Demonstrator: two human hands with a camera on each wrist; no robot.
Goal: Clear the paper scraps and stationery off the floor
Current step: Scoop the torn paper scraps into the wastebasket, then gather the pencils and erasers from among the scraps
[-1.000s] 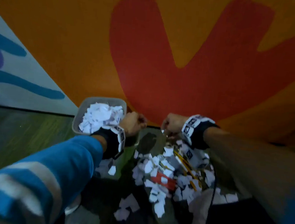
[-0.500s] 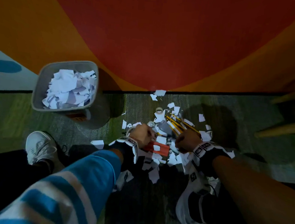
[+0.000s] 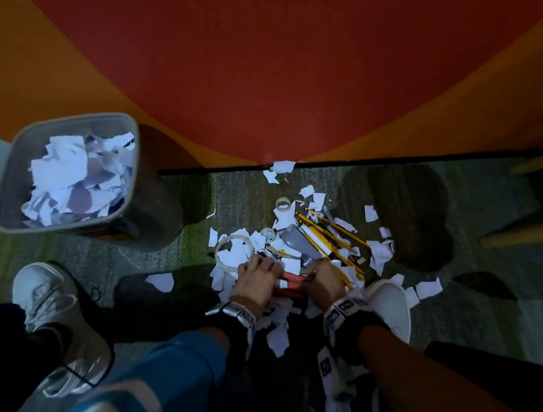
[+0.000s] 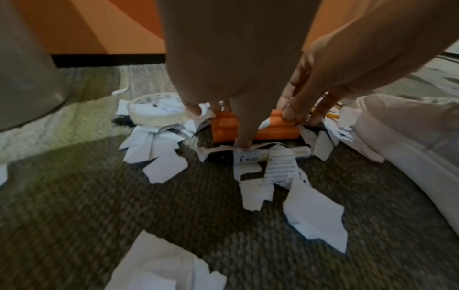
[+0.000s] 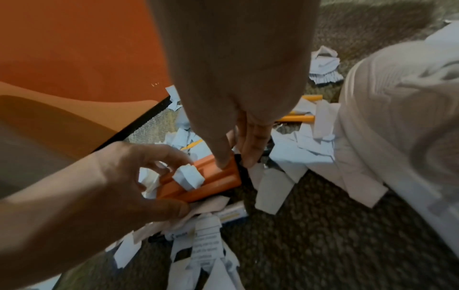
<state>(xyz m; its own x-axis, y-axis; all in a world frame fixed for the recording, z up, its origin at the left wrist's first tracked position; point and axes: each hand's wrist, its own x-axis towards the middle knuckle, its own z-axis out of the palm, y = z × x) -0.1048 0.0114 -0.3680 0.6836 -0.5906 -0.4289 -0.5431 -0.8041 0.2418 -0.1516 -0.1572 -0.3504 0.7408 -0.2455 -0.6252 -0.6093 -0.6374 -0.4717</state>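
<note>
While both hands reached into the litter on the carpet [image 3: 169, 253], the left hand [image 3: 255, 281] and the right hand [image 3: 324, 283] each curled fingers round an end of the orange box [image 4: 250, 129], which lay among the paper scraps [image 3: 277, 338]. Yellow pencils [image 3: 329, 239] lay at one o'clock from it, a tape roll [image 3: 232, 246] at ten o'clock, and the paper-filled grey bin [image 3: 13, 166] farther at ten o'clock.
</note>
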